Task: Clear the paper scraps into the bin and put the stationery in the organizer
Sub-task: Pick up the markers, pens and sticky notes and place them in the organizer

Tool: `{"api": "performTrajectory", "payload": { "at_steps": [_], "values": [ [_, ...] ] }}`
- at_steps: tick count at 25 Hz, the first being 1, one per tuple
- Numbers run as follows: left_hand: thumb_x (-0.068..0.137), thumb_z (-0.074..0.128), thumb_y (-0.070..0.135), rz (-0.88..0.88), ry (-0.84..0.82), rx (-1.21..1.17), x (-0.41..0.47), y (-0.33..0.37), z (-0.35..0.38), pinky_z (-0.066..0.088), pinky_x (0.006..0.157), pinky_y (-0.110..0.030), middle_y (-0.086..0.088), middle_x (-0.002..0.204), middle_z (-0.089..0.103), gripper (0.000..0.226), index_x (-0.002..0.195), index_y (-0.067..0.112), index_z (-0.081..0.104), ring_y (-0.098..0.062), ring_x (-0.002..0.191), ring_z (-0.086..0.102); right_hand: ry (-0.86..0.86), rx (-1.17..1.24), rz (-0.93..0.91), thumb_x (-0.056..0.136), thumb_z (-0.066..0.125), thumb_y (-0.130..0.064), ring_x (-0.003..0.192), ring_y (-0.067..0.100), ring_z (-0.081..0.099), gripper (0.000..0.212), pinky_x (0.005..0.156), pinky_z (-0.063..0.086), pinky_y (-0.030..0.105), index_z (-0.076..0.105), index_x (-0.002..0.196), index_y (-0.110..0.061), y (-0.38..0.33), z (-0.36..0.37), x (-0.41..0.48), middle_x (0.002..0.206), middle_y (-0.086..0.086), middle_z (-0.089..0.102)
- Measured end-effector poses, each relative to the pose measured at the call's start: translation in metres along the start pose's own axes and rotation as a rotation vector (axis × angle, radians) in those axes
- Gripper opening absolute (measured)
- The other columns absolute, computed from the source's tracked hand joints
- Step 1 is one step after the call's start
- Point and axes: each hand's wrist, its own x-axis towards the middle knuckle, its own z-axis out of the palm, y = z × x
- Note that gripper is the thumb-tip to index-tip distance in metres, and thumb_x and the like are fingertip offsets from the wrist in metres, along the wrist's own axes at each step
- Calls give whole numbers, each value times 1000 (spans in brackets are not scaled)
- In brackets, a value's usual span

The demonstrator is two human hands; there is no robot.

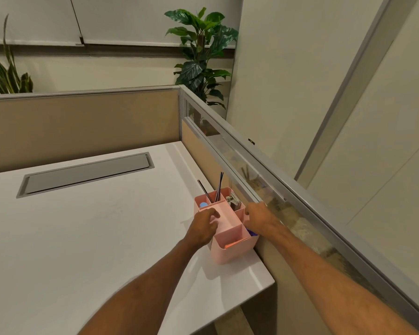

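Pink organizer (230, 250), right desk (94, 238) edge: pens, clip stowed; no scraps visible; task near done. Left hand (203, 228), right hand (259, 216) curled on its sides

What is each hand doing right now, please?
Left hand: grip closed on the pink organizer's left wall.
Right hand: grip closed on the organizer's right rim.
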Motion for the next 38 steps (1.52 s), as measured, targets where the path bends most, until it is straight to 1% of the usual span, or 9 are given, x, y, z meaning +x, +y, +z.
{"api": "performTrajectory", "payload": {
  "at_steps": [5,7,9,11,14,17,27,35,38],
  "values": [
    [96,49,20,34,91,66,-28,-9,-16,42,102,-34,-10,134,55,29,123,10,53,-25,121,52,184,149,-23,91,54,-26,78,27,62,23,69,56,38,63,80,-8,-16,-10,-5,92,16,70],
    [96,48,25,51,100,137,-50,-19,-26,37,106,-34,-9,139,50,38,131,11,47,-25,127,46,170,170,-64,93,51,-34,93,30,62,27,74,50,35,64,98,-11,-33,3,-19,109,17,67],
    [96,48,29,77,121,203,-78,-34,-39,33,110,-35,-9,143,46,46,137,10,42,-25,131,42,118,160,-106,95,47,-40,111,29,58,41,90,50,40,55,124,-12,-56,23,-43,124,13,61],
    [97,46,32,107,166,301,-109,-53,-54,31,113,-37,-9,144,45,49,139,10,39,-26,133,40,106,158,-144,95,42,-46,119,28,54,50,100,47,44,46,134,-16,-81,49,-69,134,11,55],
    [99,36,38,64,201,414,-166,-82,-84,23,117,-44,-7,151,36,52,144,13,31,-26,139,32,50,106,-232,95,30,-55,145,28,22,65,119,23,46,25,147,-17,-123,82,-119,157,9,25],
    [100,28,43,-11,182,469,-238,-111,-114,12,121,-48,-6,158,23,55,148,16,22,-26,146,18,45,91,-291,95,24,-57,150,23,3,69,122,8,43,13,151,-19,-164,110,-178,162,6,7],
    [100,26,45,-193,225,499,-447,-194,-163,9,122,-48,-7,160,18,57,148,16,20,-27,148,14,-5,21,-458,96,22,-57,150,24,-1,70,123,5,44,7,151,-18,-255,193,-340,162,7,1],
    [98,31,47,-340,318,476,-517,-223,-135,10,121,-48,-8,161,11,61,150,17,16,-28,149,10,39,-77,-590,95,22,-58,150,27,0,73,122,4,47,3,151,-16,-271,251,-383,162,10,1],
    [98,35,45,-324,393,460,-531,-231,-119,16,120,-47,-9,158,21,61,148,15,20,-26,147,20,64,-62,-686,95,28,-56,148,29,13,71,122,13,47,13,150,-14,-268,272,-394,159,13,15]
  ]
}}
